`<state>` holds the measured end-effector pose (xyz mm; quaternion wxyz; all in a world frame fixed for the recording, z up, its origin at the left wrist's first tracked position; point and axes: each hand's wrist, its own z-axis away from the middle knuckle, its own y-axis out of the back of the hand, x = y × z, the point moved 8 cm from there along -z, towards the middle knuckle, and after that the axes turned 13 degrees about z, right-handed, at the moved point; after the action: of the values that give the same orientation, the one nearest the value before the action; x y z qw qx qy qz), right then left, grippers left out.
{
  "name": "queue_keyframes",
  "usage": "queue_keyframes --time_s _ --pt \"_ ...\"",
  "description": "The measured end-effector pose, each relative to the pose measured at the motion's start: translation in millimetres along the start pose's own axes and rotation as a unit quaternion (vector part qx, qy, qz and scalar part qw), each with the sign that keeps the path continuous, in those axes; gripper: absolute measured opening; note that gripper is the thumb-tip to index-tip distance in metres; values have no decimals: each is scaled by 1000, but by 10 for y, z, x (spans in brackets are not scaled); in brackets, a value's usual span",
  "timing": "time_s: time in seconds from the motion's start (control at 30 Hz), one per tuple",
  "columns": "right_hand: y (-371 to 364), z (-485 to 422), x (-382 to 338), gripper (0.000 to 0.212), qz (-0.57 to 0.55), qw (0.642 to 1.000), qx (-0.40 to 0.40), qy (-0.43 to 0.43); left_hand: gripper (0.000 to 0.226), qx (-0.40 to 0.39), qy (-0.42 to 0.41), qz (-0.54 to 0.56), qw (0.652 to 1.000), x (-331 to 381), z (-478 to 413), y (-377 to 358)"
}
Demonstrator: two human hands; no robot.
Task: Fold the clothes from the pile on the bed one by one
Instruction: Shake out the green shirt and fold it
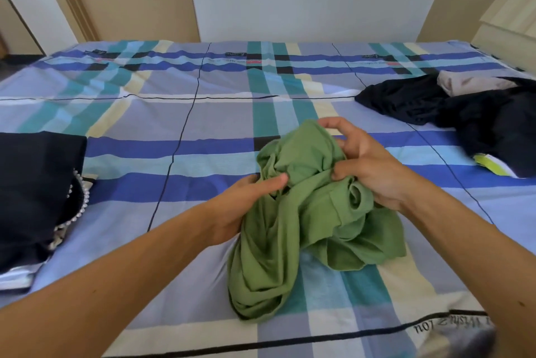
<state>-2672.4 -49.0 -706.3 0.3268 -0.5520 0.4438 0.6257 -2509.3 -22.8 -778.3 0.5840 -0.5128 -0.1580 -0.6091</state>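
- The left hand [245, 204] grips the green garment [290, 244] from its left side: the thumb presses down on a fold and the other fingers are tucked under the cloth.
- The right hand [369, 167] pinches a rolled fold on the garment's right side between thumb and curled fingers, with the forefinger arched over its top edge.
- The garment is crumpled. Its top is bunched between both hands and its lower part lies on the checked bed sheet [174, 131].
- Well to its left lies a folded black garment [32, 180] with silver trim.
- Well to its right, farther back, sits the pile of dark clothes [464, 114] with a beige piece [470, 83] on top.
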Motion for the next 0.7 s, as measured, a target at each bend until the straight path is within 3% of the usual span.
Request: queue_keyframes --time_s 0.1,0.23,0.37,0.5,0.57,0.63,0.7 --pt "-48 9 -171 81 -71 996 -17 59 69 -78 -9 41 996 50 51 -158" --pt "-13 48 -263 88 -36 997 -26 61 26 -63 -77 38 994 243 55 -250" --pt "192 75 -224 96 95 995 3 27 19 -7 -156 86 984 612 131 -191" --pt "305 87 -23 99 253 966 30 -47 27 45 -185 187 964 824 204 -38" --pt "282 102 131 85 237 963 38 -122 32 19 -175 242 954 866 231 -49" --pt "167 133 297 55 127 969 22 -210 34 -10 -178 281 943 918 283 -74" --pt "-44 155 396 55 -2 966 -26 -256 41 -35 -187 307 933 963 337 -96"
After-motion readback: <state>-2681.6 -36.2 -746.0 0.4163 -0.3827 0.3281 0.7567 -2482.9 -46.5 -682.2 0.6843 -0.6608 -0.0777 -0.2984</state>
